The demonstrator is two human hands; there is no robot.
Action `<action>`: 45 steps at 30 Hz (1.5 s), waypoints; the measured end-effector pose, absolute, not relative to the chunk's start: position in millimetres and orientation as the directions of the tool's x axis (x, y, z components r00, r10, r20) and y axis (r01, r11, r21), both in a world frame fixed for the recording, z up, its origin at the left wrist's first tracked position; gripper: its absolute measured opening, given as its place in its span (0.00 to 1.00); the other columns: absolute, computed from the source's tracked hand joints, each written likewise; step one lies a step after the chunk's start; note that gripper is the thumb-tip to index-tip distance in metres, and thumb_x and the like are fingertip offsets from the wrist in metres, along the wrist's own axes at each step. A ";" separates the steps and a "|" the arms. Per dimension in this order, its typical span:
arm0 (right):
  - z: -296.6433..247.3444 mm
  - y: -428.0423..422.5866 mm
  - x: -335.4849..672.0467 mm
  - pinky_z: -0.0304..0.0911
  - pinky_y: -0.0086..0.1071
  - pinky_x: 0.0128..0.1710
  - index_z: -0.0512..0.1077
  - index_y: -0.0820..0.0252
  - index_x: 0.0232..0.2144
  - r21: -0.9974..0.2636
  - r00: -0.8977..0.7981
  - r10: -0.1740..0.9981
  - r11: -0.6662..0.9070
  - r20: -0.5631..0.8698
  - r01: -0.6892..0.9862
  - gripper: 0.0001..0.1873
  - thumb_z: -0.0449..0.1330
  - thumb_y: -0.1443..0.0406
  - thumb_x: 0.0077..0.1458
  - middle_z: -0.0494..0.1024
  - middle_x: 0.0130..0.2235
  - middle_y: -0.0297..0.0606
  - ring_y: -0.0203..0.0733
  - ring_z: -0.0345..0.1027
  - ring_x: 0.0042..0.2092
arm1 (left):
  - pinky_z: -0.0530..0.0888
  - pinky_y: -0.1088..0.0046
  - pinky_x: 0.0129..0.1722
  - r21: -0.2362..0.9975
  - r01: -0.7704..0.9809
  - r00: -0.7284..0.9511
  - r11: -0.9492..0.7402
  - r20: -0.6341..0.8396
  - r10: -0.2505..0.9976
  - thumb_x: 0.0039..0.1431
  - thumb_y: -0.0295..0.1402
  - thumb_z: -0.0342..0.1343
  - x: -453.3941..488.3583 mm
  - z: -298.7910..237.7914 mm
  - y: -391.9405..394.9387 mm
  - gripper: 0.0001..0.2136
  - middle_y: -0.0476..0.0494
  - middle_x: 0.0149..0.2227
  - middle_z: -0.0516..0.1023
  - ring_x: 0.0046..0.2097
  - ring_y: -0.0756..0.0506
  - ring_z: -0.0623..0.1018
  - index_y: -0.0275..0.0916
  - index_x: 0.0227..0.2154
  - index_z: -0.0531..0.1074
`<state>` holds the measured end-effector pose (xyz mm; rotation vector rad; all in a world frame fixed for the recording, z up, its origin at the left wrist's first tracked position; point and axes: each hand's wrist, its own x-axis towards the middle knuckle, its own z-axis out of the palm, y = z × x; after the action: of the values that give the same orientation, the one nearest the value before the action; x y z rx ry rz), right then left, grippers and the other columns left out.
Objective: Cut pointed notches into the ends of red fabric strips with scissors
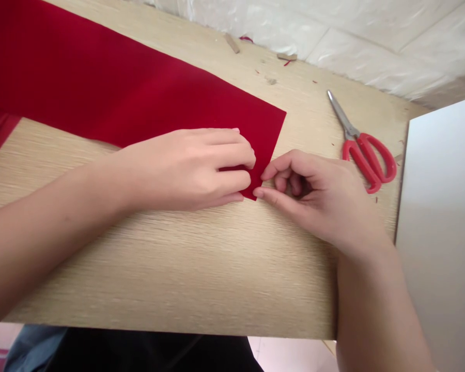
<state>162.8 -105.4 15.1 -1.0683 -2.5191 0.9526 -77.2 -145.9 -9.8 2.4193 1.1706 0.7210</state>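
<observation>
My left grip lies flat and barely curled on the red felt sheet, which spreads toward ten o'clock across the wooden surface. My right grip nearly closes at the sheet's corner; I cannot tell whether it has hold. The sheet shows no clear fold or cut, and the red-handled scissors lie untouched at two o'clock.

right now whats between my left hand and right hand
The corner of the red felt sheet lies between your left hand and right hand, as the head view shows.
</observation>
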 end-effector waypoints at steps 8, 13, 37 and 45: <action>16.7 -105.9 161.5 0.58 0.34 0.28 0.74 0.54 0.33 -0.620 -0.691 0.721 0.521 -0.047 0.586 0.06 0.67 0.61 0.60 0.75 0.27 0.30 0.37 0.66 0.27 | 0.83 0.50 0.51 0.426 0.607 0.661 -0.670 0.198 0.724 0.72 0.40 0.46 -78.2 -4.9 -144.7 0.19 0.43 0.48 0.81 0.51 0.37 0.82 0.41 0.29 0.78; 17.4 -106.5 160.9 0.58 0.33 0.28 0.74 0.55 0.34 -0.622 -0.690 0.722 0.518 -0.050 0.588 0.05 0.67 0.62 0.60 0.74 0.27 0.30 0.37 0.65 0.27 | 0.83 0.50 0.49 0.428 0.600 0.662 -0.675 0.208 0.720 0.72 0.39 0.47 -77.8 -5.7 -145.5 0.19 0.42 0.47 0.81 0.51 0.36 0.82 0.40 0.28 0.77; 14.1 -108.5 155.4 0.56 0.31 0.29 0.72 0.57 0.35 -0.550 -0.649 0.760 0.533 -0.022 0.643 0.11 0.68 0.58 0.59 0.71 0.25 0.27 0.37 0.66 0.28 | 0.78 0.55 0.63 0.287 0.584 0.628 -0.760 0.434 0.646 0.71 0.34 0.54 -76.6 -6.4 -146.6 0.15 0.34 0.46 0.83 0.58 0.35 0.81 0.37 0.27 0.75; 7.7 -104.9 157.0 0.64 0.35 0.31 0.76 0.59 0.52 -0.410 -0.558 0.816 0.564 0.147 0.717 0.16 0.59 0.58 0.68 0.81 0.40 0.42 0.42 0.72 0.33 | 0.78 0.55 0.63 0.328 0.602 0.591 -0.728 0.430 0.683 0.68 0.26 0.55 -76.9 -10.9 -146.4 0.11 0.37 0.49 0.83 0.59 0.37 0.80 0.38 0.27 0.75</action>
<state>157.0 -104.9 7.7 -1.2580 -2.4803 0.4374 -76.9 -146.4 -10.9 2.6674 1.0849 0.8167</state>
